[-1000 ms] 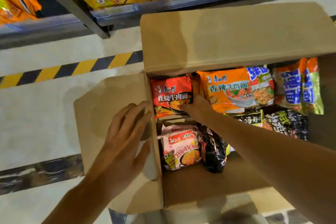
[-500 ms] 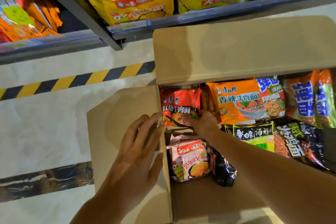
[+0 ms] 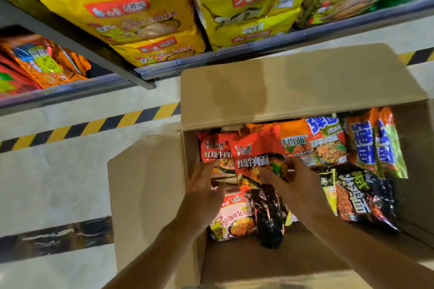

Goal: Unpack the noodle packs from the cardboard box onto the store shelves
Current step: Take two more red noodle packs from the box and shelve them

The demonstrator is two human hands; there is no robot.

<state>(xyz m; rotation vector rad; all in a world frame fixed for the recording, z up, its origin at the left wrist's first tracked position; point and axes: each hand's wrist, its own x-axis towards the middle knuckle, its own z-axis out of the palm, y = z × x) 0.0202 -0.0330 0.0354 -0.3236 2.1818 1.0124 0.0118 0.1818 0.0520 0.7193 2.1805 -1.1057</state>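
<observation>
The open brown cardboard box [image 3: 293, 263] stood on the pale floor below the grey metal store shelves [image 3: 246, 54], its far flap and left flap folded outward. The right hand [image 3: 298, 185] pinched the lower edge of a red noodle pack with black lettering [image 3: 256, 157], which was tilted up above the other packs at the box's far left corner. The left hand [image 3: 206, 190] hovered over the left inner wall, fingers spread and loosely curved, holding nothing, just beside a second red pack [image 3: 215, 150]. An orange pack [image 3: 317, 143], a black pack [image 3: 364, 197] and a pink-and-white pack [image 3: 234, 216] lay inside the box. Large yellow noodle bags [image 3: 131, 9] filled the shelf above.
</observation>
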